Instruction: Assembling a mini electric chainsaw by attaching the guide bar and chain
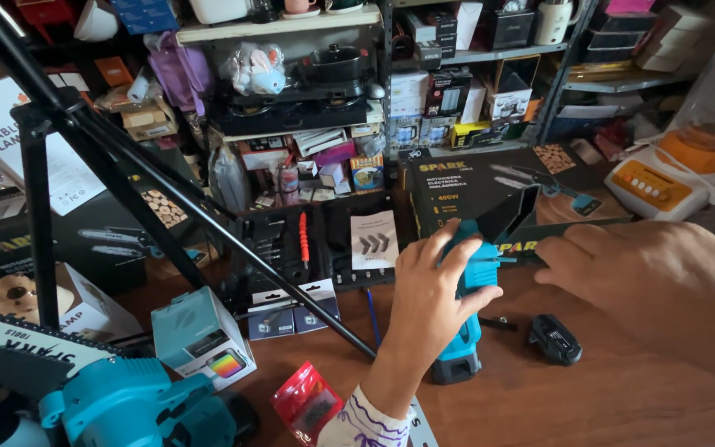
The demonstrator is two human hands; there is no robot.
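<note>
Clearly two hands – left hand (432, 290) gripping one teal power tool (467, 314), right hand (622, 265) beside

Black tripod (126, 165), small teal carton (200, 335), red packet (308, 403), black battery pack (554, 339), white-and-orange blender base (655, 184), cluttered shelving (291, 29).

A brown wooden table (622, 397) fills the foreground. Behind it, metal shelving (391, 91) rises across the whole back, crammed with boxes, cups and small appliances; no bare wall shows. Left of the shelving, a black tripod (126, 165) slants over the table. Right of the shelving stands a white and orange blender (680, 157). The light is even and soft.
</note>
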